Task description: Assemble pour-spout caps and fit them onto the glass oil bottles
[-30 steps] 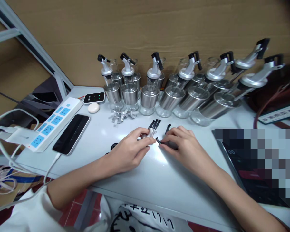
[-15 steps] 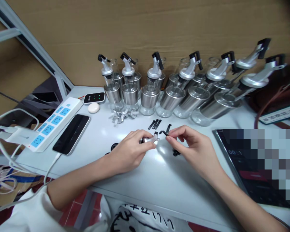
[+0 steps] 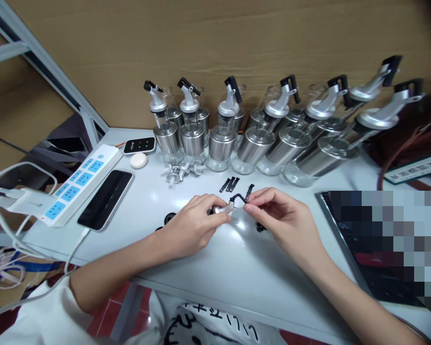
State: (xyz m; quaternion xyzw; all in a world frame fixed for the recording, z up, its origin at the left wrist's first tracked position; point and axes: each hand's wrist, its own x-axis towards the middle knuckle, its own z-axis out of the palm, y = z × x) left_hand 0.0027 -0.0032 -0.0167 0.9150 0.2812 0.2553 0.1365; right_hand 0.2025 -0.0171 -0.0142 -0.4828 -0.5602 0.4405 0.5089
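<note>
My left hand [image 3: 196,223] grips a silver pourer spout [image 3: 222,208] low over the white table, its tip pointing right. Between the thumb and forefinger of my right hand [image 3: 280,213] is a small bent black lever [image 3: 240,196]. The lever's far end meets the spout's tip; whether it is fastened there I cannot tell. Several thin black strips [image 3: 230,184] lie just beyond my hands. Small black parts [image 3: 260,227] sit partly under my right hand, and a black ring [image 3: 170,218] shows beside my left wrist.
Several glass and steel bottles [image 3: 222,143] with pourers line the back. Silver spout pieces [image 3: 181,172] lie in front of them. On the left are a phone [image 3: 107,200], a power strip [image 3: 79,184] and a white round case [image 3: 139,161]. A tablet [image 3: 355,249] lies at right.
My right hand has moved slightly left, bringing the black lever's end from just beside the spout's tip into contact with it. My left hand stays nearly still.
</note>
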